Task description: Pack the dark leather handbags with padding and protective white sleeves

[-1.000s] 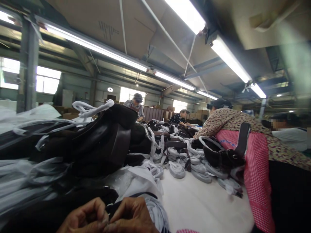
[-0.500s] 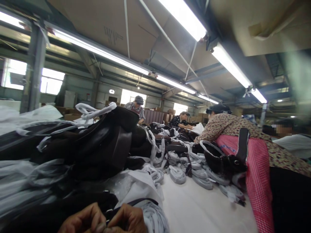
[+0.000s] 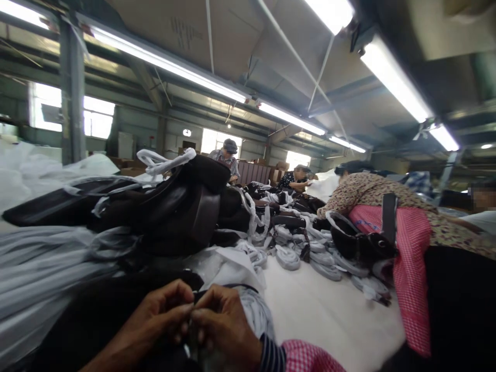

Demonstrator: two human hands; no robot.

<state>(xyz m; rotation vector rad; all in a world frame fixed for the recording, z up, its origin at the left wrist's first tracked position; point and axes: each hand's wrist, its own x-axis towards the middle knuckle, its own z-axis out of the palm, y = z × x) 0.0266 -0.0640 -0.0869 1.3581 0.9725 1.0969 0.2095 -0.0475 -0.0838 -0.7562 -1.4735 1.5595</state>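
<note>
Left hand and right hand: we saw both closed in a pinch, fingertips meeting beside a dark strap, whatever lay between them hidden from us. Black leather goods crowded twelve o'clock; a pale coil edged the right hand at three. Beyond, we found white tabletop, the widest room for moving, bounded by pink-checked cloth.

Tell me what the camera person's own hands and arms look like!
Both the left hand and the right hand are bare, with no gloves. The right wrist has a snug cuff with dark and pale stripes, next to a pink-and-white checked sleeve. The left forearm shows no sleeve in view.
</note>
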